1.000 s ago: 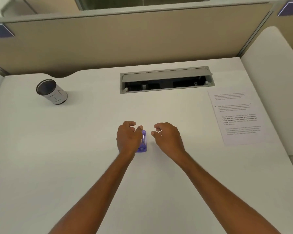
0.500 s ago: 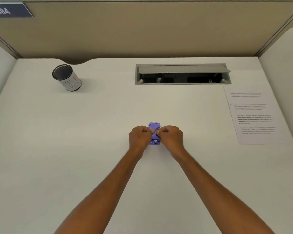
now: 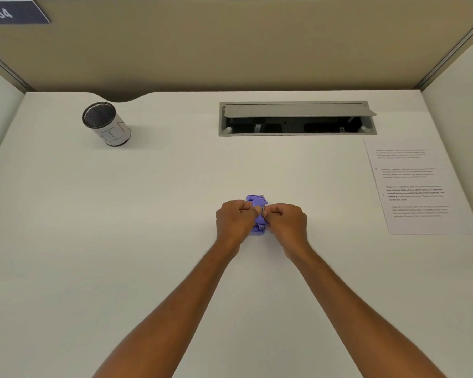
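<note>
A small purple plastic device [image 3: 257,214] with metal screws and a metal ring lies on the white desk [image 3: 148,241] in front of me. My left hand [image 3: 234,222] grips its left side with curled fingers. My right hand [image 3: 287,222] grips its right side, thumb and fingertip pinching at the metal ring in the middle. Most of the device is hidden between the two hands; only its far end and near end show.
A mesh cup [image 3: 107,124] wrapped in white paper stands at the far left. An open grey cable tray [image 3: 298,118] is sunk into the desk's far side. A printed sheet [image 3: 415,186] lies at the right. Beige partition walls enclose the desk.
A second ago my hands were apart, the left beside the device and the right off it. Both have closed onto it from either side and now hold it steady.
</note>
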`<state>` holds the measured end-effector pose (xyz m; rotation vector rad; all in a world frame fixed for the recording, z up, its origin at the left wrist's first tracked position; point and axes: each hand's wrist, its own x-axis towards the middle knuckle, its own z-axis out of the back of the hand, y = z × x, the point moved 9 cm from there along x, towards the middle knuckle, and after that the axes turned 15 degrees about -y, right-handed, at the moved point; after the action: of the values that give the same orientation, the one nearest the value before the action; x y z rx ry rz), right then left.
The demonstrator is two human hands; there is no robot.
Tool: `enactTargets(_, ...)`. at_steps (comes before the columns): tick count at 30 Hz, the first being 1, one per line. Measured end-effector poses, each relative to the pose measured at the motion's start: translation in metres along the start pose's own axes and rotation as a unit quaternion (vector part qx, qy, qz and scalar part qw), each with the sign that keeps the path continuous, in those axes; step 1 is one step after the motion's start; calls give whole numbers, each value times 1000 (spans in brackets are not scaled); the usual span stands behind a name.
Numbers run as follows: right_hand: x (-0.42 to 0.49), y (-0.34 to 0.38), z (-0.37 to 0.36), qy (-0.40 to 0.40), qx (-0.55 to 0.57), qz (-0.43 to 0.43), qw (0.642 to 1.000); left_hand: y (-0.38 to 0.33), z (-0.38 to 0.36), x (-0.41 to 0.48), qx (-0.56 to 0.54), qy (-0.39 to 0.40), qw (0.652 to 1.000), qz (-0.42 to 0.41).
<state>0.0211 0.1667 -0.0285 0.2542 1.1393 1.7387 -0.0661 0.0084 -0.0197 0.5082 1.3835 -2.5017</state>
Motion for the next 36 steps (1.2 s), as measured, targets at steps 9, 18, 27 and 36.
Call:
enactTargets(9,4,2,-3,8,9,-9,1000,-1,4,1,-18,12,999,24)
enactTargets(18,-21,58,-47,79,68,4,995,-4,78,25,-56,-21,998,8)
enactTargets(27,-87,117,-160,205,91,0,975,24,211,74,-43,-110,993,8)
enactTargets(36,-155,141,-271,256,76,-20,963,82,315,118,-13,-157,987,36)
